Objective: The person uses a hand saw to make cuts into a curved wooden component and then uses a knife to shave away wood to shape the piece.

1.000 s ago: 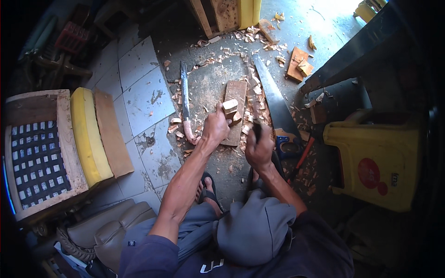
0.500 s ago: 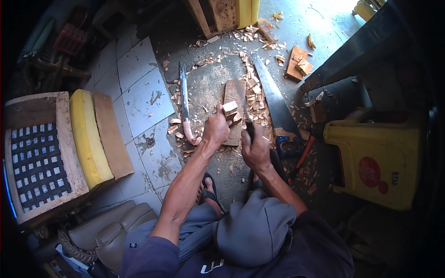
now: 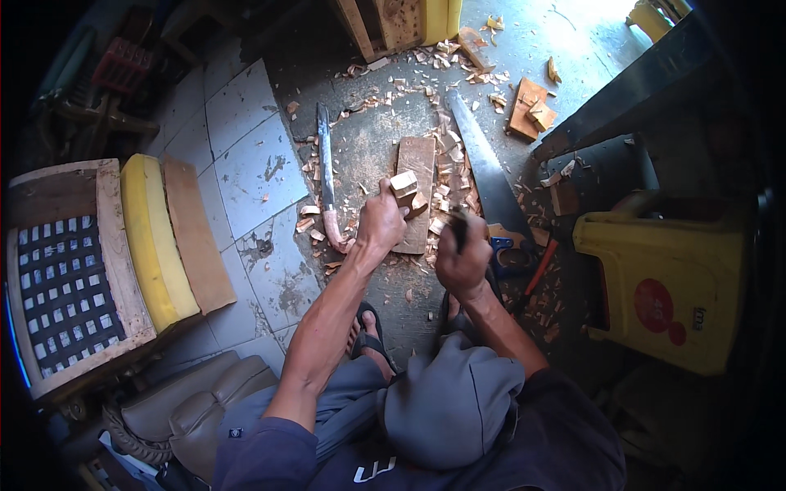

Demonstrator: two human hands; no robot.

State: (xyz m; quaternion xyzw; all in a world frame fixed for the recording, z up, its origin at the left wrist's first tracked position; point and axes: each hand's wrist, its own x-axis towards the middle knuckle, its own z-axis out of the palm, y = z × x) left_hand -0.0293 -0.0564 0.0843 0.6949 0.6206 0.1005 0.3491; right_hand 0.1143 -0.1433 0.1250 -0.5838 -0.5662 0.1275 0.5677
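Head view: the block (image 3: 404,183) is held mid-frame by the left hand (image 3: 383,221); the tool (image 3: 460,227), gripped by the right hand (image 3: 463,262), has been swung rightward, seemingly between cuts.

A cream, squared wooden block (image 3: 403,182) contrasts with a brown, flat wooden board (image 3: 417,155), a silver-bladed, blue-handled metal saw (image 3: 489,164) and a boxy yellow plastic stool (image 3: 696,270) bearing red circles (image 3: 653,305).
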